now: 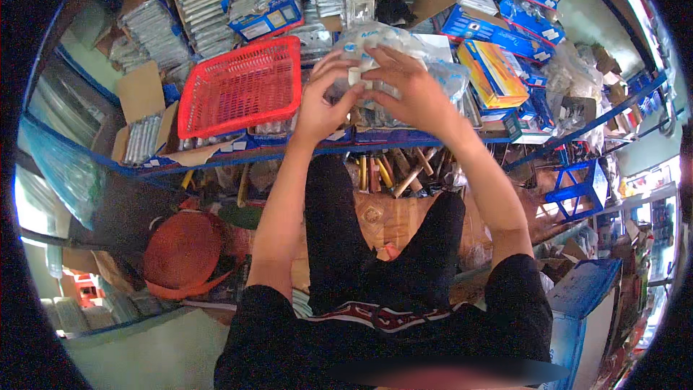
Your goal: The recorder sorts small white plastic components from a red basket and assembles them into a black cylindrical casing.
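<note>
A small white cylindrical plastic piece [354, 75] shows between my two hands, above a clear plastic bag [375, 33] of similar white pieces. My left hand [323, 97] is closed round that piece, its thumb below and its fingers bent above. From the other side my right hand [415, 94] reaches over the bag, fingers spread and curved, the tips close to the white piece. Whether the right fingertips touch it I cannot make out. More clear bagging [451, 78] lies beside the right hand.
A red plastic basket [242, 90] sits on the blue-edged shelf to the left. Boxes of wrapped goods [267, 14] line the back. A yellow-orange box [493, 76] stands on the right. Under the shelf are tool handles [408, 180], a red-brown round tub [184, 253] and a blue stool [577, 191].
</note>
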Motion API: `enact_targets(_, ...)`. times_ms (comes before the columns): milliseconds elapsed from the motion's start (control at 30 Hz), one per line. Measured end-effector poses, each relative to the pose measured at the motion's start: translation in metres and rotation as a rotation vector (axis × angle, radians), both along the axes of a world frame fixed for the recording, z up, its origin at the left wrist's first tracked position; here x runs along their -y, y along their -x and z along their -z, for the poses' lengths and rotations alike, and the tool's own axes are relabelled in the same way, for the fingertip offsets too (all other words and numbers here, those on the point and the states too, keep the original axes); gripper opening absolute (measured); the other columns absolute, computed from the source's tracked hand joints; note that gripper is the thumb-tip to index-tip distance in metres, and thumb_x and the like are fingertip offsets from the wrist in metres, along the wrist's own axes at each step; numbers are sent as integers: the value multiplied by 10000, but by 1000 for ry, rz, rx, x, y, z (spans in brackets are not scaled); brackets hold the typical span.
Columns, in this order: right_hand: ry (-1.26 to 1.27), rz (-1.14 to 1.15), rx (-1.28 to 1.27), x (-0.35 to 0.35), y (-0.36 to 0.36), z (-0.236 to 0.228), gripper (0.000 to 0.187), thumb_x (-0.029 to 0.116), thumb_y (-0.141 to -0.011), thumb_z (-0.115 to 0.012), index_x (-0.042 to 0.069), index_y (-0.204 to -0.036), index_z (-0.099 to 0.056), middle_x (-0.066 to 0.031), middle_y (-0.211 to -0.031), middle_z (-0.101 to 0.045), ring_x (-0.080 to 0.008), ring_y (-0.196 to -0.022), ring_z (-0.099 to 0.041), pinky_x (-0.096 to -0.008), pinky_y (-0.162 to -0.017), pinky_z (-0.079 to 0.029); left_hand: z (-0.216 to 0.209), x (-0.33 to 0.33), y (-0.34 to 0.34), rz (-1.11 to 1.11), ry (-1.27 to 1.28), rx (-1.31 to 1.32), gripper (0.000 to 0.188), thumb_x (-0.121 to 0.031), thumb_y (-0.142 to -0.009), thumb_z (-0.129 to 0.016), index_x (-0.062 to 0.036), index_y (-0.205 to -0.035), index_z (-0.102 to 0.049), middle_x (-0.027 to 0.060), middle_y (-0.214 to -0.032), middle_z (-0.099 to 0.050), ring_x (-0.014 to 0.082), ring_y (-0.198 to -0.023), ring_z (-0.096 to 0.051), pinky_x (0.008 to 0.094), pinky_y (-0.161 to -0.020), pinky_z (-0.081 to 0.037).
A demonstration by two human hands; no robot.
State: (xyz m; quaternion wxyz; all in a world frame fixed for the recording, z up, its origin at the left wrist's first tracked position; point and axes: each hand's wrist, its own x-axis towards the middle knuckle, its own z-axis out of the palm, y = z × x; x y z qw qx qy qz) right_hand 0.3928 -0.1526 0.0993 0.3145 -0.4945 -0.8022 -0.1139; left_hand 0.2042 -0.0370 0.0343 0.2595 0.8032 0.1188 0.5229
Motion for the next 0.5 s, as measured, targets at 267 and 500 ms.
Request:
enact_targets(267,-57,230,-507,-157,-103,-47,464,363,-977,-718,4,-1270,-695,-198,-1147,-755,-288,-1016,-742,-362,-900,-565,2,2,14,13,168,22,216,-196,-907,-797,-30,-1031,-737,119,-1190,-720,319,-1390,-514,454,-1163,-368)
enact_targets(500,337,590,228,-225,-172,18,643,570,-873,-721,-12,-1147,-735,-277,-1093,-729,-434,-1093,-691,-489,-951,-545,-5,11,-6,71,184,-25,242,-244,-914,-799,-49,-1046,-742,112,-1243,-698,321,-1416,-489,466,-1169,-362)
